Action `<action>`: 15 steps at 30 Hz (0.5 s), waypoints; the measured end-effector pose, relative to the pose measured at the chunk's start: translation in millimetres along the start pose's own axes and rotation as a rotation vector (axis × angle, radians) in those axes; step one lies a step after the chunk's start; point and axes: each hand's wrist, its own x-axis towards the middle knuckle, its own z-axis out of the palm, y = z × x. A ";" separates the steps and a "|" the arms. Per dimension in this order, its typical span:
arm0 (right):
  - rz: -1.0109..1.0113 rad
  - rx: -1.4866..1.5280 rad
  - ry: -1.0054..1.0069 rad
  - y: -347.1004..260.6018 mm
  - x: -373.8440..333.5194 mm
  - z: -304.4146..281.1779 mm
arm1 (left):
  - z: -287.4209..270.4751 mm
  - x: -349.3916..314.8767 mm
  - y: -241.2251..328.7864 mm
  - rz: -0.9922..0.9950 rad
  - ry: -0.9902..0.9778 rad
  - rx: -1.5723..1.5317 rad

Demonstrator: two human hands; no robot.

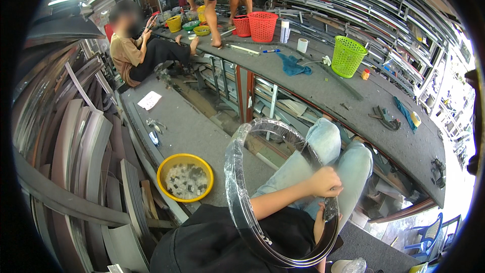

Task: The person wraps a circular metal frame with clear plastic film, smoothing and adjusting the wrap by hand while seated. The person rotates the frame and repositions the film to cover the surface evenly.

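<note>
A large dark hoop [233, 172], partly wrapped in shiny clear plastic film, stands tilted over my lap. My left forearm reaches across inside it. My left hand [326, 182] is closed in a fist beside the hoop's right side; what its fingers hold is hidden. Just below, my right hand [319, 225] grips the hoop's lower right rim, with part of its fingers behind the band. A patch of film shows on the rim between the two hands.
To my left stands a yellow basin [160, 177] of small clear and dark pieces. A carpeted bench ahead bears a green basket [348, 56], red baskets [262, 27], a blue cloth [293, 65] and pliers-like tools [385, 119]. One person sits far left [129, 53]; another bends over the bench.
</note>
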 end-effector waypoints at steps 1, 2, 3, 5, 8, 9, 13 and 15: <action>-0.017 -0.006 -0.005 0.0 0.6 -0.2 | 0.2 0.1 -0.1 0.003 0.007 0.000; -0.015 -0.028 -0.015 0.2 0.8 -1.0 | 0.6 -0.1 0.2 0.004 0.013 -0.001; -0.016 -0.045 -0.030 0.3 1.3 -1.4 | 0.5 -0.1 0.1 0.005 0.013 -0.001; -0.008 -0.057 -0.045 0.1 1.7 -2.2 | 0.1 -0.3 0.3 0.002 0.001 -0.001; 0.007 -0.049 -0.045 -1.1 1.6 -2.6 | -1.7 -0.8 0.1 -0.014 -0.060 0.040; 0.006 -0.053 -0.048 -1.6 1.7 -2.4 | -2.5 -0.6 -0.1 -0.004 -0.049 0.038; -0.031 -0.023 -0.029 -3.1 1.5 -2.6 | -4.1 0.0 0.8 -0.001 -0.051 0.025; 0.004 -0.033 -0.047 -3.1 1.4 -3.2 | -4.8 0.3 1.2 -0.003 -0.055 0.016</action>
